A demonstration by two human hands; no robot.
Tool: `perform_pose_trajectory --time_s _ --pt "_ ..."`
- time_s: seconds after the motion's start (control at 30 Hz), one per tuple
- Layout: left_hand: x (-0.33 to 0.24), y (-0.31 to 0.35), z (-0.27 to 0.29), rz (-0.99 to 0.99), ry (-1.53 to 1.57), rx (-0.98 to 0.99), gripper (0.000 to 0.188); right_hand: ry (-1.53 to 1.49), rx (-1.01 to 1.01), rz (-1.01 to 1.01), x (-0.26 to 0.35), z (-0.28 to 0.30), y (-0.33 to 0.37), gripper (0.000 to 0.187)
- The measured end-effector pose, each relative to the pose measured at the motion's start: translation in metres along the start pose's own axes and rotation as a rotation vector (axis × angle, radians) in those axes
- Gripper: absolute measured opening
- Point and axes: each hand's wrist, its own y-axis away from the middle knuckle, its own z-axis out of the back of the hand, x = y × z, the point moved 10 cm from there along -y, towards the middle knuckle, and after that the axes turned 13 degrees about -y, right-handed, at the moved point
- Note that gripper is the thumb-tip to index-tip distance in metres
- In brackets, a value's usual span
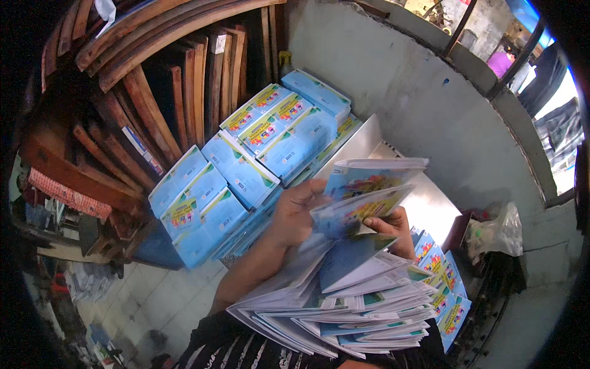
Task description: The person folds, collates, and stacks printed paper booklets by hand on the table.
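Grey wall (399, 80), pale tiled floor (163, 292), wooden boards (200, 92), fingers (380, 226) on booklets (362, 184)

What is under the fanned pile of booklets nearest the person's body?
Dark, pale-streaked clothing shows along the lower edge of the pile of booklets; whatever bears the rest of the pile is covered and cannot be seen.

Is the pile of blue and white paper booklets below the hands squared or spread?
Spread: the pile of blue and white paper booklets is fanned, its edges pointing different ways.

Booklets (361, 182) are glossy paper; boards (150, 112), matt wood.
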Motion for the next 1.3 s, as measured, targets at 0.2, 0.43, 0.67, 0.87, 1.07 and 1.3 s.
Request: perform_pose_trajectory --time_s 0.2,0.43,0.67,0.87,1.07,1.3 --pt "-0.034 0.079 0.036 -0.06 -0.348 0.094 0.058 -0.054 -0.117 0.065 -0.004 0.033 0.012 0.026" --pt "-0.027 0.135 0.049 -0.259 -0.106 0.39 0.051 -0.139 -0.166 0.273 0.009 0.02 0.015 0.052" --pt "-0.063 0.111 0.167 -0.115 -0.326 -1.019 0.032 -0.144 -0.118 0.026 -0.026 0.064 0.036 0.039" --pt "0.024 0.03 0.019 0.334 -0.856 0.073 0.03 0.014 -0.089 -0.046 -0.013 0.031 0.027 0.038" --pt "0.0 0.021 -0.025 0.286 -0.514 0.179 0.037 0.02 0.285 0.148 0.024 -0.015 0.037 0.037" --pt "0.032 0.117 0.032 0.354 -0.214 0.292 0.053 -0.281 -0.07 0.023 -0.017 0.029 0.047 0.054"
